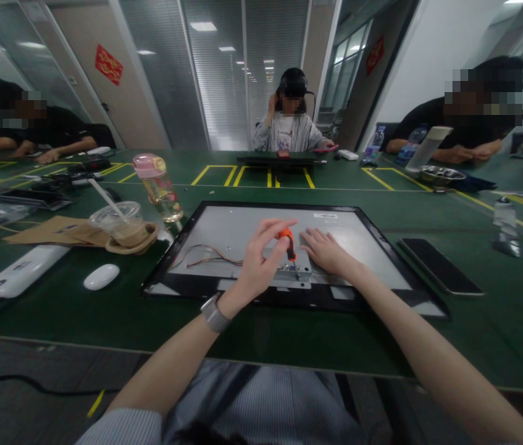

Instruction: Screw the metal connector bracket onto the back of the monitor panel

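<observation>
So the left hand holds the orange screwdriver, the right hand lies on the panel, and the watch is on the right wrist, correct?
No: the head view shows the watch on the left wrist. The left hand holds the screwdriver, the right hand lies on the panel.

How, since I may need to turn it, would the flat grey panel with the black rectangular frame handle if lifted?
The panel may flex somewhat, being broad and thin-looking. It seems unlikely to roll or tip, since it lies flat on the green table. The thin, brownish wires would probably flop, as they curve loosely across it.
</observation>
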A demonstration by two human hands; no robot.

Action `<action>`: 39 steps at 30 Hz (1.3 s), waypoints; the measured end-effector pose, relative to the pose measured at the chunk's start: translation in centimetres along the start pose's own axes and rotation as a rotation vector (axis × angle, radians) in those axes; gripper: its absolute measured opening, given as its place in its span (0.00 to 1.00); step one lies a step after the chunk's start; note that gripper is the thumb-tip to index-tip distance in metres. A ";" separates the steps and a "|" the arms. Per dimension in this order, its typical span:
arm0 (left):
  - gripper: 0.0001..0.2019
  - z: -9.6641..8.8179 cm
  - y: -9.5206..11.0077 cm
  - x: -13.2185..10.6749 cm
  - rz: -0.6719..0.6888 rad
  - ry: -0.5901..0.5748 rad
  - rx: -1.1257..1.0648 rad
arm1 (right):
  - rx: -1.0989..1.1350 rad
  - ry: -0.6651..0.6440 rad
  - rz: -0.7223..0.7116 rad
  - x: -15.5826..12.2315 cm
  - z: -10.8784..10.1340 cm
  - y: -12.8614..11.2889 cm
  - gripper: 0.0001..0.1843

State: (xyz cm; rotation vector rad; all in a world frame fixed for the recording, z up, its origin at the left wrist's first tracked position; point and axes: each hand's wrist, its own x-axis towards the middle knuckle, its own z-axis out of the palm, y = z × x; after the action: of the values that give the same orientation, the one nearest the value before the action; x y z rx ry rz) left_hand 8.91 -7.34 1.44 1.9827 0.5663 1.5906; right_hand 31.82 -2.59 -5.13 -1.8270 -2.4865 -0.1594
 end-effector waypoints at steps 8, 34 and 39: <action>0.15 -0.1 0.2 0.2 -0.049 0.005 -0.013 | 0.004 0.017 -0.011 -0.1 -0.2 0.0 0.30; 0.13 -0.1 0.1 0.3 -0.057 0.022 -0.090 | -0.006 0.007 -0.007 -0.1 0.0 0.1 0.30; 0.11 0.0 -0.1 0.2 -0.045 0.075 -0.023 | 0.006 0.014 -0.010 -0.1 0.1 0.2 0.30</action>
State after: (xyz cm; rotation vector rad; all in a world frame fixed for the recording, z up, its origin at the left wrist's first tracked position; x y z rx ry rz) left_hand 8.96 -7.18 1.56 1.8867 0.6151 1.6424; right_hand 32.05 -2.63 -5.25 -1.8048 -2.4848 -0.1640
